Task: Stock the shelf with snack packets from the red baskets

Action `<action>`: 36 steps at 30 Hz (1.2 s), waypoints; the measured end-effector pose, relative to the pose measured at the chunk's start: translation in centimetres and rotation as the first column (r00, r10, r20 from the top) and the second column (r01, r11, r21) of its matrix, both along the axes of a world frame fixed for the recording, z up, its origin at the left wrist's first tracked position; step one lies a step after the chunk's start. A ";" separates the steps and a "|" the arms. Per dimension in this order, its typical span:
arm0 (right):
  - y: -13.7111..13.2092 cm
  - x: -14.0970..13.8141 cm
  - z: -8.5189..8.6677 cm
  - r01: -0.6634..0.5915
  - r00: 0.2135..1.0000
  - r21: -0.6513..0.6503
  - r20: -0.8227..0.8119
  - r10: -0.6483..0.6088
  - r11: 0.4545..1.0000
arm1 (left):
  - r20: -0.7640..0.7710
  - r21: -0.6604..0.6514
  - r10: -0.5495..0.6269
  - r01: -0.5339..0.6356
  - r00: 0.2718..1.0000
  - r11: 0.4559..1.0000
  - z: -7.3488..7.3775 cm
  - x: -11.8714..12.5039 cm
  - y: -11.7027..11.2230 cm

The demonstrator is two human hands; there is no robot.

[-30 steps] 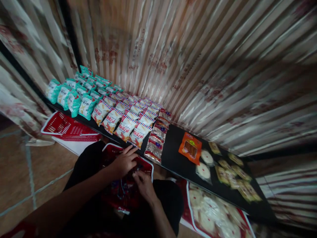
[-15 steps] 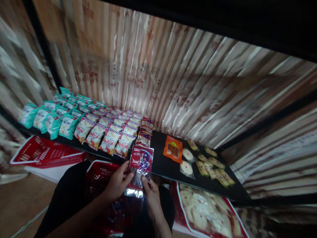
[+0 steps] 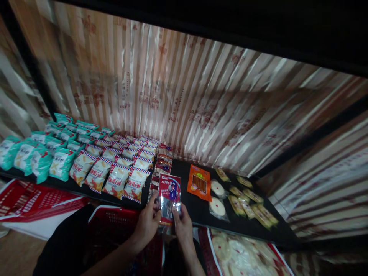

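Note:
A dark red snack packet point(image 3: 169, 191) with a clear lower window is held upright between both hands at the shelf's front edge. My left hand point(image 3: 148, 220) grips its left side, fingers closed. On the lower right side my right hand point(image 3: 182, 222) pinches it, thumb on the front. Behind the packet, a row of similar red packets point(image 3: 163, 161) runs back along the black shelf point(image 3: 195, 214). To the left of that row stand several white snack bags point(image 3: 115, 180) with striped tops.
Teal bags point(image 3: 61, 163) fill the shelf's left end. On the right lie an orange packet point(image 3: 199, 182), round white packs point(image 3: 217, 207) and small yellowish packs point(image 3: 260, 214). Red baskets sit below: one at left point(image 3: 43, 203), one between my legs point(image 3: 115, 214), one holding white packs point(image 3: 211, 249).
Both hands have moved the red packet forward to the shelf, in front of the row of red packets. The view has shifted slightly, so the shelf sits lower.

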State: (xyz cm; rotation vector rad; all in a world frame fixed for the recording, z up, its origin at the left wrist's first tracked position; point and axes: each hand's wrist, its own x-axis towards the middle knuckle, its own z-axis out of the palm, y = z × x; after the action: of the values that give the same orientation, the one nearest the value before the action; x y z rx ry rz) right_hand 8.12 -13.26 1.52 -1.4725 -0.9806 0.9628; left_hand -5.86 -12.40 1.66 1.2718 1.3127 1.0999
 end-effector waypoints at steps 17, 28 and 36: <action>12.7 0.4 -1.1 0.108 0.960 0.070 0.251 -0.122 0.992 | -0.154 0.234 0.344 -0.304 0.926 0.923 -1.6 4.2 8.6; 12.6 0.2 -1.6 0.092 0.964 0.052 0.244 -0.102 0.994 | -0.163 0.207 0.329 -0.294 0.930 0.933 -2.8 4.0 8.4; 14.2 -0.3 -1.3 0.051 0.940 0.030 0.335 -0.058 0.998 | -0.225 0.198 0.365 -0.325 0.903 0.925 -2.7 4.0 10.1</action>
State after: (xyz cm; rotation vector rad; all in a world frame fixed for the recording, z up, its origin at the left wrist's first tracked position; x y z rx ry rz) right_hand 7.86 0.90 0.24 -1.6713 -1.1827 0.6692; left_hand -1.84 -2.34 -1.03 1.3637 1.7279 1.3384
